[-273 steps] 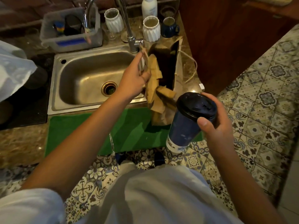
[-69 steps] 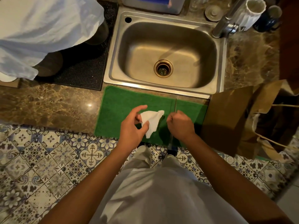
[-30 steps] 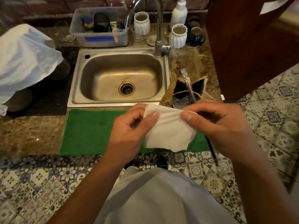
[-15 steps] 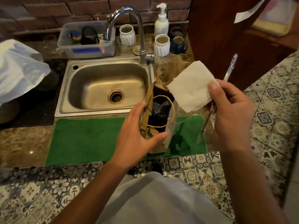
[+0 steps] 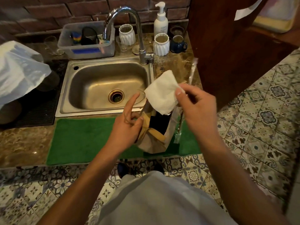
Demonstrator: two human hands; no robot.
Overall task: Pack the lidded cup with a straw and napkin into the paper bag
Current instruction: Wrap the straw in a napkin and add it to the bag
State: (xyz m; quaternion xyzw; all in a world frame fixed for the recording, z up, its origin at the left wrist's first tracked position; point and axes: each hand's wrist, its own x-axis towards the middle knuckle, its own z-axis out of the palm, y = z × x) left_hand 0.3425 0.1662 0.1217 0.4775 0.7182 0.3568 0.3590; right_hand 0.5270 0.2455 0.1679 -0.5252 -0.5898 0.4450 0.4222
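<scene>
A brown paper bag [image 5: 152, 143] stands open on the green mat [image 5: 84, 140] at the counter's front edge. Its inside is dark, and the cup in it cannot be made out. My left hand [image 5: 128, 125] holds the bag's left rim, with the index finger stretched out. My right hand [image 5: 198, 109] pinches a white napkin [image 5: 162, 95] that hangs over the bag's mouth. The same hand also holds a wrapped straw [image 5: 191, 75], which sticks out above and below the fingers.
A steel sink [image 5: 103, 86] with a tall tap [image 5: 139, 34] lies behind the mat. White ribbed cups [image 5: 161, 44], a blue mug [image 5: 177, 44], a soap bottle [image 5: 160, 20] and a plastic bin [image 5: 87, 41] line the back. A wooden cabinet [image 5: 227, 46] stands right.
My right hand has brought the napkin and straw leftward and down over the bag's mouth. My left hand has shifted on the bag's rim, its index finger now extended.
</scene>
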